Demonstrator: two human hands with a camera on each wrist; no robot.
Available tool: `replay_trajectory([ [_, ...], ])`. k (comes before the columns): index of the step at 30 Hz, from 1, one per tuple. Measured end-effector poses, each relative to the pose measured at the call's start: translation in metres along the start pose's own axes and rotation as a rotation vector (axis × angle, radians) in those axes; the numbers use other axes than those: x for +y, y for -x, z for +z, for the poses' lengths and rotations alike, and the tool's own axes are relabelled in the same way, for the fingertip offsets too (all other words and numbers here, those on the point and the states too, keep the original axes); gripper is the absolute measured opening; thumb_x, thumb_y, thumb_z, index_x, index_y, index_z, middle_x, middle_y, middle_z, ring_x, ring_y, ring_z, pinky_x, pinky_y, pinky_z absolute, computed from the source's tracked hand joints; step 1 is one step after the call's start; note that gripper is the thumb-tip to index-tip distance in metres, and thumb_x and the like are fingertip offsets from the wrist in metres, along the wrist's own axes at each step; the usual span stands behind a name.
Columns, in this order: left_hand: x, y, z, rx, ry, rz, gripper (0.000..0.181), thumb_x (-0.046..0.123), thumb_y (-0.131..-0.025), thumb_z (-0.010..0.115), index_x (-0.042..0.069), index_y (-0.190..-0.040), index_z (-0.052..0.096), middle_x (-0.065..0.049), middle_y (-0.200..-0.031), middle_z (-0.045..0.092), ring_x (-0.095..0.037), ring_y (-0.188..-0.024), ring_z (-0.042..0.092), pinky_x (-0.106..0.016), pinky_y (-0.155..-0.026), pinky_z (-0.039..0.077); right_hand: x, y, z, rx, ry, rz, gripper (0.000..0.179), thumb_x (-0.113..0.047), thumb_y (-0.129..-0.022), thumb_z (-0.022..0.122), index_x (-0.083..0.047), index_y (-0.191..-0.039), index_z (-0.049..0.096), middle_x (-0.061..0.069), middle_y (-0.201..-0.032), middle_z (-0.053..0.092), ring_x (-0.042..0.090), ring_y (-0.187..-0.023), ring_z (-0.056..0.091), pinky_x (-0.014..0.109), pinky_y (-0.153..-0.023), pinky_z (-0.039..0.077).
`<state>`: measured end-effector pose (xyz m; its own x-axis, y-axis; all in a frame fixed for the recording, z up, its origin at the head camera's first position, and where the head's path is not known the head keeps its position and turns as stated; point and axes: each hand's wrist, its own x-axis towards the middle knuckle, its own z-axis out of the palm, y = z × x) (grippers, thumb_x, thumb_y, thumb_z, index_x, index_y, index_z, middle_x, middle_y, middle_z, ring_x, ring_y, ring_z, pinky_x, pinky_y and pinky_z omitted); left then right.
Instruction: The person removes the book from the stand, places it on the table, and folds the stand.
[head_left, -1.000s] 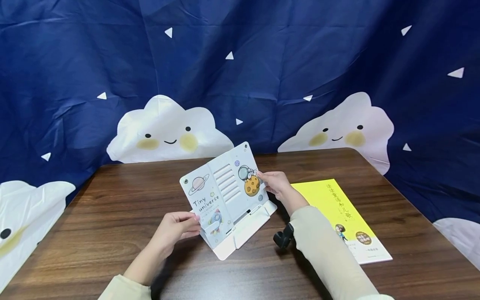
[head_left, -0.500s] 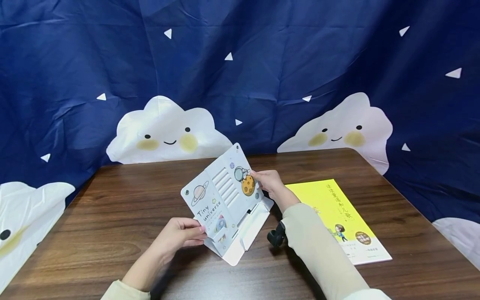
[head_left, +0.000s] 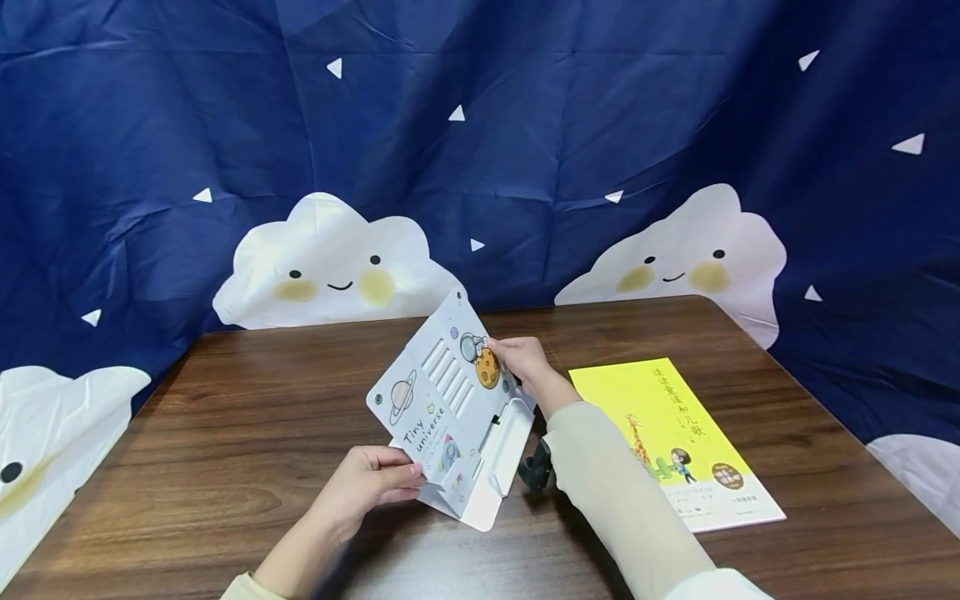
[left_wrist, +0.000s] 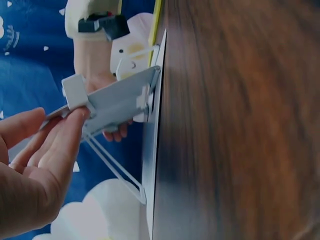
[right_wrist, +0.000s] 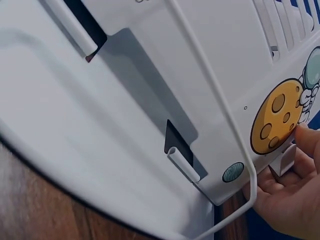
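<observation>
A white metal book stand point(head_left: 431, 379) with "Tiny universe", planet and astronaut prints leans back above its white base plate point(head_left: 483, 505), angled on the table. At its lower left edge, my left hand point(head_left: 372, 483) pinches the panel between thumb and fingers. My right hand point(head_left: 523, 362) grips the right edge beside the orange planet print, thumb on the front and fingers behind. In the left wrist view, a wire support point(left_wrist: 114, 165) runs from the panel's back to the base. The right wrist view shows the hinge slots and a bent wire page holder point(right_wrist: 212, 82).
A yellow book point(head_left: 660, 417) with a giraffe and child on its cover lies flat on the brown wooden table point(head_left: 247, 417), right of the stand. A dark blue curtain point(head_left: 525, 125) with cloud prints hangs behind the table. A black wrist device point(head_left: 536, 468) sits at my right cuff.
The book stand has turned, its right side swinging left and its lower front corner shifting right. Both hands have moved with it. More of the yellow book's cover shows now.
</observation>
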<state>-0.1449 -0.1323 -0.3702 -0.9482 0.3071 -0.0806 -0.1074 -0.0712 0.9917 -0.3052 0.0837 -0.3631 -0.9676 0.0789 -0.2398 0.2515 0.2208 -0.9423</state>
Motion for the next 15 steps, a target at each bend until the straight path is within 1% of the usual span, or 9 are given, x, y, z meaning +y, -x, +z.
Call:
replay_trajectory([
  [3,-0.002,0.002,0.003,0.001,-0.021,0.023,0.026,0.003,-0.077,0.060,-0.019,-0.089,0.056,-0.013,-0.080,0.062,-0.020,-0.075,0.060,-0.037,-0.070,0.048,-0.002,-0.001,0.004,-0.005,0.011,-0.009,0.033,-0.028,-0.081,0.060,-0.005,-0.104,0.063,0.009,-0.103,0.057,0.022,-0.096,0.049,0.038,-0.085,0.038],
  [6,-0.001,0.003,0.007,0.009,-0.051,0.042,0.026,0.004,-0.077,0.060,-0.019,-0.088,0.057,-0.013,-0.079,0.062,-0.019,-0.074,0.060,-0.035,-0.068,0.049,-0.004,-0.003,0.008,-0.012,0.045,-0.027,0.031,-0.028,-0.082,0.059,-0.005,-0.102,0.064,0.007,-0.096,0.059,0.018,-0.088,0.049,0.033,-0.081,0.040],
  [9,0.000,0.005,0.012,0.018,-0.075,0.048,0.026,0.003,-0.077,0.059,-0.020,-0.089,0.056,-0.014,-0.079,0.062,-0.017,-0.073,0.060,-0.034,-0.067,0.049,-0.006,-0.004,0.012,-0.022,0.086,-0.048,0.030,-0.027,-0.082,0.058,-0.005,-0.101,0.064,0.006,-0.092,0.059,0.017,-0.085,0.050,0.031,-0.078,0.041],
  [15,0.005,0.007,0.022,0.045,-0.090,0.034,0.024,-0.001,-0.077,0.057,-0.021,-0.091,0.055,-0.017,-0.081,0.062,-0.015,-0.072,0.059,-0.033,-0.067,0.050,-0.010,-0.005,0.020,-0.029,0.123,-0.057,0.028,-0.026,-0.083,0.057,-0.005,-0.100,0.065,0.006,-0.093,0.061,0.017,-0.085,0.051,0.031,-0.078,0.042],
])
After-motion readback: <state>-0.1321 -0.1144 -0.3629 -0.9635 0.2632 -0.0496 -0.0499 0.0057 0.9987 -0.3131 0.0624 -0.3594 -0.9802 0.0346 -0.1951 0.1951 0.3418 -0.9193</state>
